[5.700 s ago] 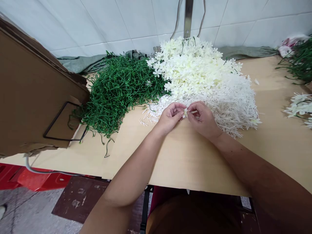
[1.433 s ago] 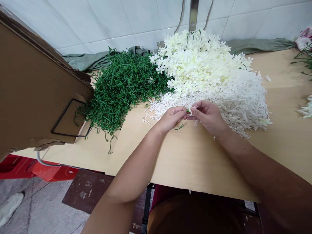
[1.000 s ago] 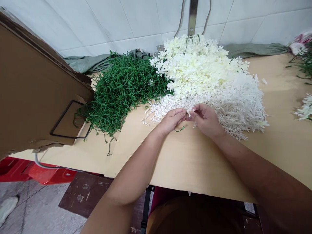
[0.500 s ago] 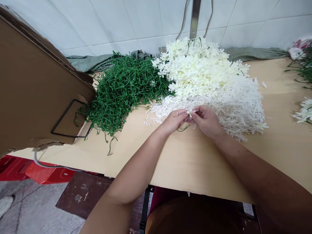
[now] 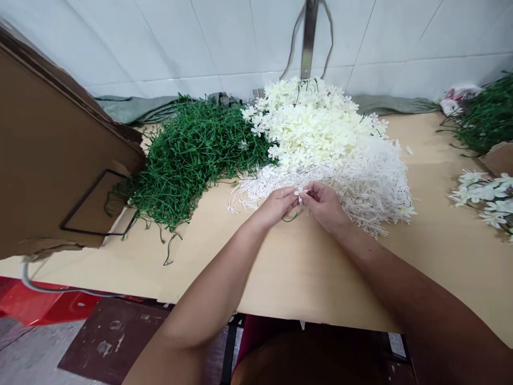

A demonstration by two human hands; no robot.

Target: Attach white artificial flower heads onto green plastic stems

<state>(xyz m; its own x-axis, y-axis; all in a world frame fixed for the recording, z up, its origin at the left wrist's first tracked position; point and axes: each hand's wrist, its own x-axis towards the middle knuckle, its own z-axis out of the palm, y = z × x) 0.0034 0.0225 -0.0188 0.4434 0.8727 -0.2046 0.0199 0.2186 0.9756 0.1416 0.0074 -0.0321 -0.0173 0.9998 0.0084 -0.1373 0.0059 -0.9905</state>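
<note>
My left hand [image 5: 279, 206] is closed in a pinch on a thin green artificial stem [image 5: 292, 218], whose end curls out below the fingers. Between the fingertips of both hands sits a small white artificial flower [image 5: 298, 193]. My right hand [image 5: 324, 207] pinches at that flower from the other side, and a short white strand shows under its fingers. Right behind the hands lies a heap of thin white stamen-like pieces [image 5: 372, 187]. Beyond it rises a pile of cream-white flower heads [image 5: 316, 123]. A tangle of green stems [image 5: 196, 155] lies to the left.
A tall cardboard box [image 5: 60, 144] with a black wire frame [image 5: 82, 206] stands at the left on the wooden table [image 5: 320, 283]. At the right are finished-looking white flowers [image 5: 492, 198] and more green stems [image 5: 484, 117]. Green cloth [image 5: 132, 109] runs along the tiled wall.
The camera view has shifted, so everything sits slightly further left and lower, and more shows at the right. Both hands stay together at the flower, with little change in their grip.
</note>
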